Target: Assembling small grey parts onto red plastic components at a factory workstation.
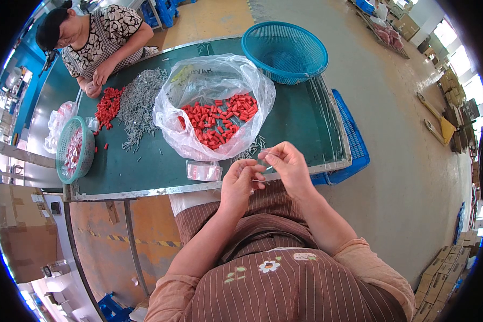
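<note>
Her left hand (241,180) and right hand (287,163) meet at the table edge, fingertips pinching a small clear bag (266,157) between them. Just left of her fingers lies a stack of clear bags (204,170). Beyond them, an open plastic sack (212,104) holds red plastic plugs (220,119). Farther off sits an empty blue basket (284,51).

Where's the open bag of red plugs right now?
In the head view, the clear plastic bag of red plugs sits mid-table, just beyond both hands, left of the blue basket.
</note>
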Tool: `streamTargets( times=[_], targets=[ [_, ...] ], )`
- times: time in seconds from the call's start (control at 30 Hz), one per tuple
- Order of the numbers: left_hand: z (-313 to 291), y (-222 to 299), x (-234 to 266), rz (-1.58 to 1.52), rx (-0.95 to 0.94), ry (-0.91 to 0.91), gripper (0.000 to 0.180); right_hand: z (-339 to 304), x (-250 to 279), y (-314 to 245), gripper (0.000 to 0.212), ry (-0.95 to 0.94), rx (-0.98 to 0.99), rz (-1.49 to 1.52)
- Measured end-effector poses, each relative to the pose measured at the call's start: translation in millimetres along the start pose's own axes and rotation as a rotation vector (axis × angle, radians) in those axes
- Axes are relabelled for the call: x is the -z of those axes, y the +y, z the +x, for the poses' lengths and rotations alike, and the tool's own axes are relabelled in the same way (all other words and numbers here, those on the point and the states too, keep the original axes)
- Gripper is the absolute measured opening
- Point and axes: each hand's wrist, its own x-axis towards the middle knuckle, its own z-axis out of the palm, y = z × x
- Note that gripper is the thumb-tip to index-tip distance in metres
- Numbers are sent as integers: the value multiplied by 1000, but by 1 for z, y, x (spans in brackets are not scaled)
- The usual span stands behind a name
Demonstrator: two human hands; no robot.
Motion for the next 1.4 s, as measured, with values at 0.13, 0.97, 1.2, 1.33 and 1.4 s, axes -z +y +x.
streamTargets(
  times=[0.13,0.97,1.2,1.33,1.4],
  targets=[
    [1,4,25,-10,89,81,21,5,15,-18,19,-158,-87,6],
    [5,12,13,385,50,76,16,-11,1,-57,22,-39,754,-943],
    [7,6,9,522,1,83,15,-7,-10,-49,12,67,557,-863],
    [8,6,12,331,76,145,13,-18,-5,-52,11,8,722,-893],
    [6,-6,13,419,-16,118,14,-19,-5,-46,10,-139,640,-903]
  ],
)
